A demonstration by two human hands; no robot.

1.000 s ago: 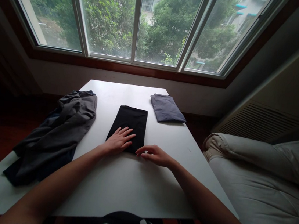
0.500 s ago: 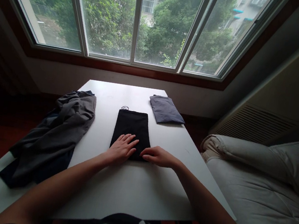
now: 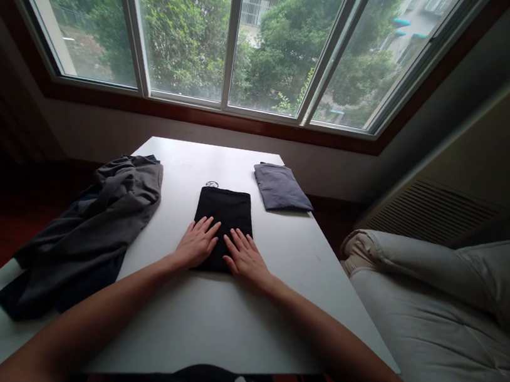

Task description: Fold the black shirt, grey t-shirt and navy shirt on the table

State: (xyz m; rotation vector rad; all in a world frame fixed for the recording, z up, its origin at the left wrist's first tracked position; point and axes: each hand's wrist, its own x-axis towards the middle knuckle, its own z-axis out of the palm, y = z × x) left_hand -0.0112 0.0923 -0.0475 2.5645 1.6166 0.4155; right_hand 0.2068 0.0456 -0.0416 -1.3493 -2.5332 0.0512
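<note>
A black garment folded into a flat rectangle (image 3: 225,206) lies in the middle of the white table (image 3: 183,162), with a thin cord loop at its far edge. Flat on its near left part rests my left hand (image 3: 197,243), fingers stretched out and a little apart. My right hand (image 3: 246,258) lies flat over its near right part, fingers also spread. Neither hand grips anything. The hands cover some of the cloth's lower side edges.
Loose grey and dark navy clothes (image 3: 110,208) are heaped along the table's left edge. A folded grey garment (image 3: 282,188) lies at the far right. A pale sofa (image 3: 419,303) stands on the right, and a window (image 3: 233,42) is beyond the table.
My right hand has opened from curled fingers at the near right corner and now lies flat on the black garment. My left hand has shifted slightly left.
</note>
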